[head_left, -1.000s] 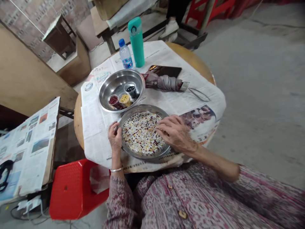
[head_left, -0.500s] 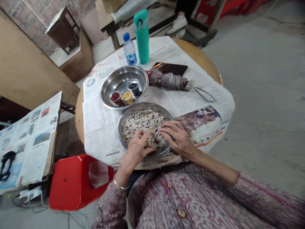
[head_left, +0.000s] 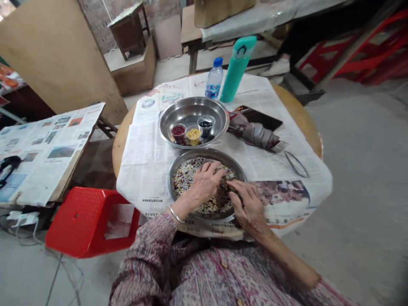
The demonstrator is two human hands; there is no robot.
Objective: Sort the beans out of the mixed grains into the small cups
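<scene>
A steel basin (head_left: 171, 170) holds a layer of small mixed pieces (head_left: 185, 177) in white, dark red, yellow and black; whether they are beans, grains or beads I cannot tell. My left hand (head_left: 205, 183) lies over the middle of this layer, fingers stretched and slightly apart. At the basin's right side, my right hand (head_left: 250, 206) has its fingertips at the layer, thumb and fingers curved with a gap between them. Between the hands shows a darker brown patch. Behind stands a second steel basin (head_left: 178, 111) with small clear cups of red (head_left: 178, 131), yellow (head_left: 193, 135) and black pieces (head_left: 205, 125).
Newspaper (head_left: 137, 170) covers the round table. On it are a water bottle (head_left: 214, 80), a teal flask (head_left: 237, 70), a folded umbrella (head_left: 256, 134) and a phone (head_left: 266, 118). A red stool (head_left: 79, 221) stands at the left, beside another newspaper-covered table (head_left: 47, 153).
My left hand has moved right and forward across the layer, closer to my right hand. A brown patch now shows between them. The camera view has shifted.
</scene>
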